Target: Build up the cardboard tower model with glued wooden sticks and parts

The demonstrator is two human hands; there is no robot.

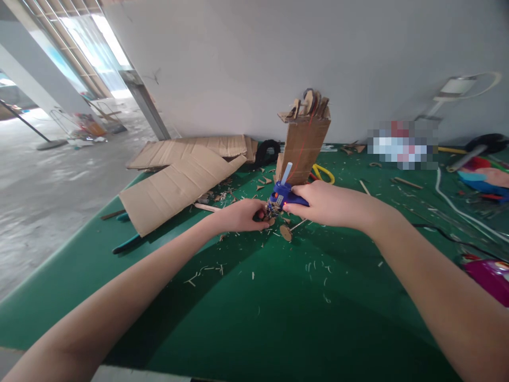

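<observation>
My right hand (324, 204) is closed around a blue glue gun (283, 195) with a pale glue stick sticking up from its back and a small red light lit. The gun's tip points left and down at a small cardboard piece (267, 214). My left hand (240, 216) pinches that small piece against the green table (254, 318). A round cardboard disc (285, 233) lies just below the gun. Behind both hands stands a tall cardboard block (304, 143) with curved cardboard cut-outs on top.
Large flat cardboard sheets (178, 183) lie at the back left, partly over the table edge. Yellow-handled scissors (324, 173), a black coil (266, 153), white cable (457, 209), a pink object (491, 276) and coloured items sit to the right. Cardboard scraps litter the mat.
</observation>
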